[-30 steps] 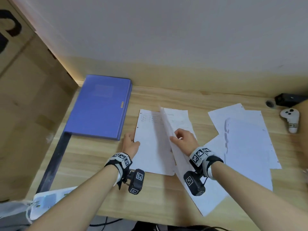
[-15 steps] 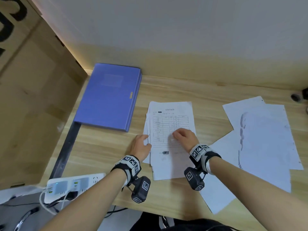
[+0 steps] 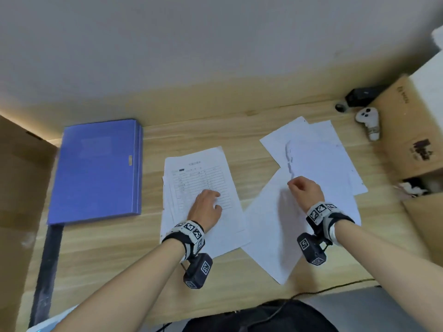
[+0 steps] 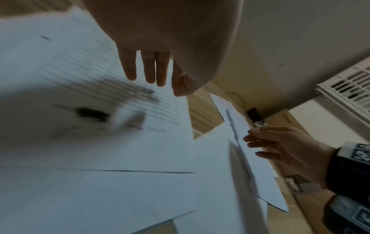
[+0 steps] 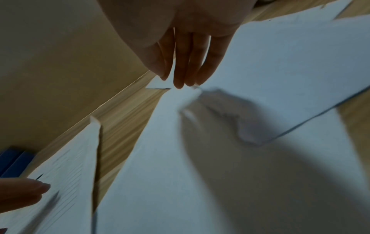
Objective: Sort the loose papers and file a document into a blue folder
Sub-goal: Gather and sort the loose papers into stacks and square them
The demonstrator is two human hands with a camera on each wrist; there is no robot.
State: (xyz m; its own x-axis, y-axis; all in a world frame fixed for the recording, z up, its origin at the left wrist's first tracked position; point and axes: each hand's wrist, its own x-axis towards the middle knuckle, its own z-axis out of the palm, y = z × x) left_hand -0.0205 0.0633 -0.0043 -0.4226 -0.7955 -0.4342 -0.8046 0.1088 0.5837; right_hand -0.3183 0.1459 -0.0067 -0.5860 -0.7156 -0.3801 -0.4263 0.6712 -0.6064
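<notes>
Left hand [image 3: 206, 207] flat on the stacked papers [image 3: 203, 202]; right hand [image 3: 305, 190] pinching a loose sheet [image 3: 271, 236]; blue folder [image 3: 98, 168] lies closed, filing not begun.

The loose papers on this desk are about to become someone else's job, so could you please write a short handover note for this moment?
Left hand: open, fingers flat on the printed form, which tops a small stack at desk centre.
Right hand: fingers curled at the edge of a blank sheet in the scattered papers on the right; whether it grips the sheet cannot be told.
Blue folder: closed, flat on the desk, left of the stack, apart from it.
Done: a few sheets gathered under the form.
Left: gather the right-hand sheets, open the folder, file the document.
</notes>
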